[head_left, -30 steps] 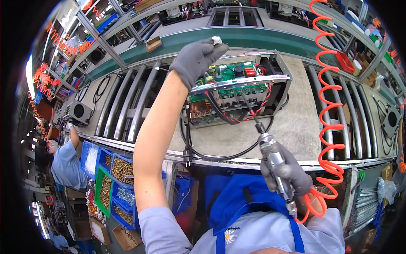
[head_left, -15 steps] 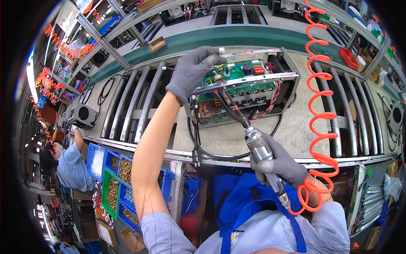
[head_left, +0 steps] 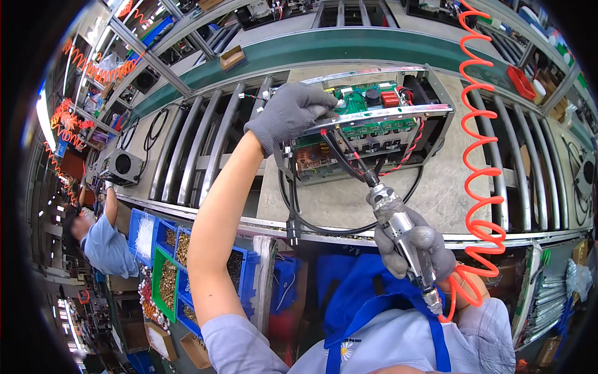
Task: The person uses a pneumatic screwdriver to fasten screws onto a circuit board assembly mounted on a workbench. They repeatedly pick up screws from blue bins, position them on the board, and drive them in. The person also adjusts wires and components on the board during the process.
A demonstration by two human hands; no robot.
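We are gripping a pneumatic screwdriver (head_left: 398, 234) in our right hand (head_left: 414, 249), the gloved fingers wrapped tightly around its metal body, at about five o'clock in the view. An orange coiled hose (head_left: 483, 181) is running from its tail end up toward one o'clock. The driver is pointing toward eleven o'clock, and its bit is reaching into the chassis (head_left: 367, 134), an open metal frame lying on the table (head_left: 349, 199) just past centre. Our left hand (head_left: 289, 115), also in a grey glove, is closing over the frame's left top edge at about twelve o'clock, fingers curled onto the metal rail beside the green circuit board (head_left: 361, 103). A black cable (head_left: 311, 218) is looping from the chassis toward us. At seven o'clock, blue bins (head_left: 180, 249) are holding small parts. At nine o'clock another person (head_left: 103, 243) is working.
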